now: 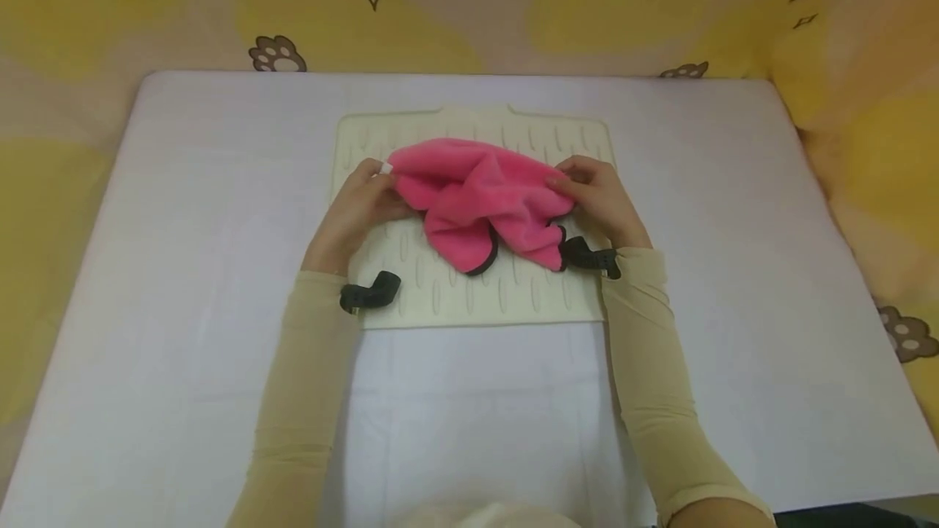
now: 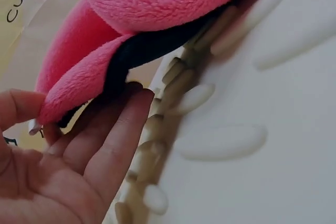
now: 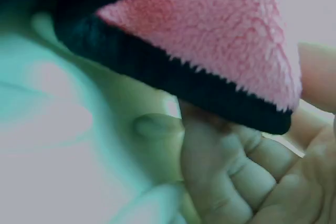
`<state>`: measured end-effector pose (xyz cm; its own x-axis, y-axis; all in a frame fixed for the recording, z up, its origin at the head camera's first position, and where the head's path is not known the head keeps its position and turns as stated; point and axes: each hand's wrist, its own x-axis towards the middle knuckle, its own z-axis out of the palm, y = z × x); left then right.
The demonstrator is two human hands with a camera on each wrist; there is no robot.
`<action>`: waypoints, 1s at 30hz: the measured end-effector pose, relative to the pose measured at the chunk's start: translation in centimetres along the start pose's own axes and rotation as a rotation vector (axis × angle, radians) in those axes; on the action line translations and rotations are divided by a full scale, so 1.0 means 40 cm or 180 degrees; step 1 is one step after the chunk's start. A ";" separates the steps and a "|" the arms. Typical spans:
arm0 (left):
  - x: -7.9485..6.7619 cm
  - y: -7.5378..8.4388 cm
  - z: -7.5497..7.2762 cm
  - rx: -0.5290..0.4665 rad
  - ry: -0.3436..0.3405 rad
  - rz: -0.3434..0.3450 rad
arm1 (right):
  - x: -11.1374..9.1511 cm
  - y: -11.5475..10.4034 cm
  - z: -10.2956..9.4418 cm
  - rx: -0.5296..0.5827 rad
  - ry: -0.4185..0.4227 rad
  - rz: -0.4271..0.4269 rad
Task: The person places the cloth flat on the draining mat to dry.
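Observation:
A fluffy pink cloth (image 1: 487,194) with dark edging hangs bunched in folds between the two hands, over a cream ribbed mat (image 1: 447,300). My left hand (image 1: 367,198) pinches its left end between thumb and index finger; the left wrist view shows the other fingers of that hand (image 2: 68,166) extended beneath the cloth (image 2: 152,9). At the right end, my right hand (image 1: 597,194) pinches the cloth with the thumb on top. Close up in the right wrist view, the fingers of this hand (image 3: 231,171) lie under the dark-edged cloth (image 3: 210,45).
The mat lies on a white table (image 1: 748,300). A yellow and beige patterned curtain (image 1: 469,6) stands behind the table and along its sides. Black wrist mounts (image 1: 370,292) sit on both forearms, the right one close to the cloth's lower corner.

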<state>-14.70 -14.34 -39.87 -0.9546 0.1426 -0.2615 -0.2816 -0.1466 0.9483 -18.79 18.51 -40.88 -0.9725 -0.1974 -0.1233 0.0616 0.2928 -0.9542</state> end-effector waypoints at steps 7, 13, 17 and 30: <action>0.008 -0.003 0.012 -0.0132 0.0249 -0.0171 | -0.005 0.004 0.002 0.0690 0.0376 0.0232; 0.004 0.009 -0.008 -0.0141 0.0534 -0.0139 | 0.002 0.008 0.004 0.0673 0.0538 0.0303; 0.002 0.016 -0.025 -0.0540 0.0697 -0.0150 | 0.003 0.008 0.007 0.0776 0.0526 0.0209; -0.005 0.008 -0.055 0.0040 0.0331 -0.0281 | 0.002 0.030 -0.009 0.1719 0.0956 -0.0102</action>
<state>-14.83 -16.58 -39.91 -0.9312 0.0519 -0.3608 -0.3645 -0.1257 0.9227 -18.89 19.17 -41.93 -0.9917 0.0966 -0.0851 0.0598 -0.2394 -0.9691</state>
